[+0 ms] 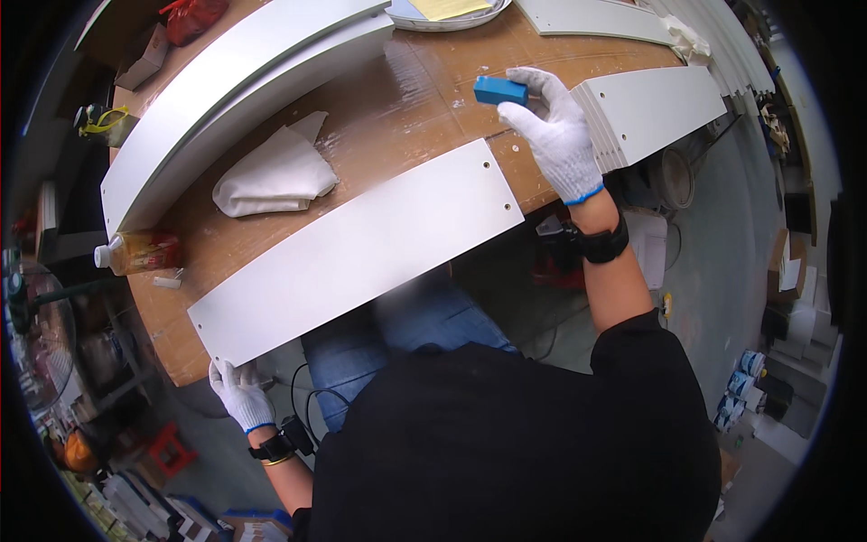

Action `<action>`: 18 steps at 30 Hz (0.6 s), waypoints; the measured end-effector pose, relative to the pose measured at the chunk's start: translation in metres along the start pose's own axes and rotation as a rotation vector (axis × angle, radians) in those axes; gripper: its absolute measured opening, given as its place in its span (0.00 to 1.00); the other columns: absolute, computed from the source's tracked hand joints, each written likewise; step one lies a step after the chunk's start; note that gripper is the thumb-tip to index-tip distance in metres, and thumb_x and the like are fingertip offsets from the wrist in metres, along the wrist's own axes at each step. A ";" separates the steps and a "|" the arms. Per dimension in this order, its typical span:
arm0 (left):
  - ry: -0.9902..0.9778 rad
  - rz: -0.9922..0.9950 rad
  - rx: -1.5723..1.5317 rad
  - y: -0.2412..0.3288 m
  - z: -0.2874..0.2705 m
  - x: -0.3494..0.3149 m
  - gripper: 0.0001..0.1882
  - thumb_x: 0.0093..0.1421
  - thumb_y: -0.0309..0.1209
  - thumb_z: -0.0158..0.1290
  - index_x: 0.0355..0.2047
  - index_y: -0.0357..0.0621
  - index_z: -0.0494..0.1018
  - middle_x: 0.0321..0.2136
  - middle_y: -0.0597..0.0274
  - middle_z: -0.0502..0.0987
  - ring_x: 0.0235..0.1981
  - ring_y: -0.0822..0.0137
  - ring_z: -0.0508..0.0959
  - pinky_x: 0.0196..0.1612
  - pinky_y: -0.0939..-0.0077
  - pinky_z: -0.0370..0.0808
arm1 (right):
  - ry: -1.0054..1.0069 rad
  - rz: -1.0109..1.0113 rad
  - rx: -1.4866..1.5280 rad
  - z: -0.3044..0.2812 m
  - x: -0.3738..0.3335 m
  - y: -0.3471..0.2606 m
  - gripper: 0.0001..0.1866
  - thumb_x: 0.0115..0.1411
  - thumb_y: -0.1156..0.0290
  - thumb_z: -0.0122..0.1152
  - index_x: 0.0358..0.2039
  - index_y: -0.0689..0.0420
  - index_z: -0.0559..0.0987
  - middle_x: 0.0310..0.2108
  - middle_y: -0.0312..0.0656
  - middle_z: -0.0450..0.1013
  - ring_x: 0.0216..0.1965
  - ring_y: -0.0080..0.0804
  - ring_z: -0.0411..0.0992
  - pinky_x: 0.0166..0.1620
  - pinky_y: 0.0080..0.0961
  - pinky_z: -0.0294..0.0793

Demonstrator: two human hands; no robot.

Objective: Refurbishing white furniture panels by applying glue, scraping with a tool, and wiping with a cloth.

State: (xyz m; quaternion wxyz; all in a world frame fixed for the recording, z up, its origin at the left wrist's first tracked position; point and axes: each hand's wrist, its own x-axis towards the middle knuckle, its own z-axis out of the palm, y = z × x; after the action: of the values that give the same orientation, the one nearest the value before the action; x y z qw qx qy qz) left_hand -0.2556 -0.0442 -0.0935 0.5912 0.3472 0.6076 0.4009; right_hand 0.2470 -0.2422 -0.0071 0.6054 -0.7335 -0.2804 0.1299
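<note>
A long white panel (361, 248) with small holes near its ends lies slantwise on the brown worktable, its near edge by my lap. My left hand (239, 396), in a white knitted glove, grips the panel's near left corner. Above the table, beyond the panel's right end, my gloved right hand (553, 131) pinches a small blue block (499, 90) between thumb and fingers. A folded white cloth (275, 174) rests behind the panel. To the right of my right hand sits a stack of similar white panels (664, 113).
Tall curved white boards (208, 99) stand along the table's far left side. A bottle of amber liquid (140, 253) lies at the left edge of the table (424, 99). At the back are a round tray (452, 20) with yellow paper and another white panel (596, 18).
</note>
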 end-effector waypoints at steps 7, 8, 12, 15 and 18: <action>0.000 0.037 -0.016 -0.009 -0.008 0.006 0.25 0.64 0.35 0.51 0.59 0.53 0.56 0.50 0.58 0.68 0.46 0.60 0.72 0.47 0.66 0.71 | -0.038 -0.105 -0.534 0.010 0.117 0.024 0.18 0.57 0.64 0.60 0.45 0.61 0.75 0.41 0.46 0.75 0.43 0.33 0.73 0.50 0.28 0.71; -0.007 0.042 -0.028 -0.008 -0.007 0.005 0.25 0.64 0.35 0.51 0.59 0.53 0.56 0.50 0.58 0.68 0.46 0.60 0.72 0.47 0.66 0.71 | -0.026 -0.092 -0.624 0.013 0.130 0.028 0.18 0.57 0.64 0.59 0.44 0.61 0.75 0.41 0.48 0.75 0.43 0.36 0.74 0.50 0.28 0.71; 0.015 0.019 -0.034 -0.007 -0.007 0.003 0.24 0.64 0.35 0.50 0.58 0.53 0.56 0.49 0.59 0.69 0.45 0.61 0.72 0.45 0.68 0.71 | 0.043 -0.219 -0.660 0.030 0.169 0.056 0.18 0.54 0.65 0.58 0.44 0.58 0.75 0.42 0.56 0.74 0.44 0.49 0.73 0.48 0.37 0.72; -0.001 0.025 -0.061 -0.014 -0.014 0.011 0.24 0.65 0.35 0.50 0.58 0.52 0.56 0.49 0.59 0.69 0.44 0.62 0.73 0.44 0.70 0.72 | 0.050 -0.276 -0.723 0.037 0.189 0.068 0.19 0.54 0.63 0.59 0.45 0.57 0.74 0.43 0.54 0.74 0.45 0.49 0.73 0.48 0.39 0.72; -0.047 0.021 -0.058 -0.019 -0.018 0.020 0.23 0.65 0.35 0.49 0.58 0.50 0.57 0.49 0.56 0.69 0.45 0.63 0.73 0.46 0.69 0.73 | 0.020 -0.165 -0.835 0.038 0.188 0.065 0.21 0.54 0.58 0.59 0.46 0.53 0.75 0.44 0.50 0.75 0.46 0.47 0.73 0.49 0.39 0.71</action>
State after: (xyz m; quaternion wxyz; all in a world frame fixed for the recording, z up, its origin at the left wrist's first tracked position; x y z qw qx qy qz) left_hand -0.2742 -0.0361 -0.1198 0.6109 0.3457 0.5778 0.4165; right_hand 0.3959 -0.1117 -0.0503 0.2676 -0.8920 -0.3609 -0.0509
